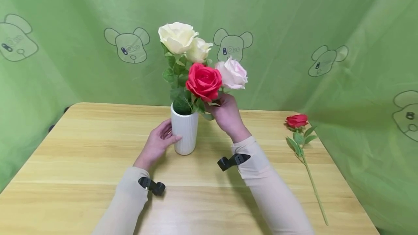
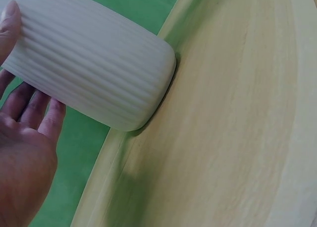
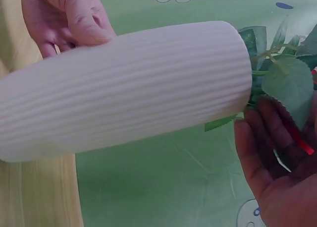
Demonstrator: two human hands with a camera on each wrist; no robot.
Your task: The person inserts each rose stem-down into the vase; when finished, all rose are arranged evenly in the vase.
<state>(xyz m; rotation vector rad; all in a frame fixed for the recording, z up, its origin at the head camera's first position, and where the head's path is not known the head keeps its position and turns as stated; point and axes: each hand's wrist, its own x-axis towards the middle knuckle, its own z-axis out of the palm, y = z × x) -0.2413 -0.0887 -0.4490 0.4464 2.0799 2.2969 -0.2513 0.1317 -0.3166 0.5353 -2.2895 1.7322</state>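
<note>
A white ribbed vase (image 1: 185, 133) stands upright on the table, with green stems in its mouth. My left hand (image 1: 157, 142) holds it from the left, thumb (image 2: 7, 26) on the near side and fingers around the back. Above the rim rise two cream roses (image 1: 177, 38), a red rose (image 1: 204, 82) and a pale pink rose (image 1: 232, 73). My right hand (image 1: 226, 115) is among the leaves (image 3: 289, 83) just under the red and pink blooms. Its thumb and fingertips are partly hidden there, so its hold on a stem is unclear.
Another red rose (image 1: 297, 121) with a long leafy stem lies along the right side of the wooden table (image 1: 81, 159). Green curtains (image 1: 277, 17) printed with bear heads hang behind and at both sides.
</note>
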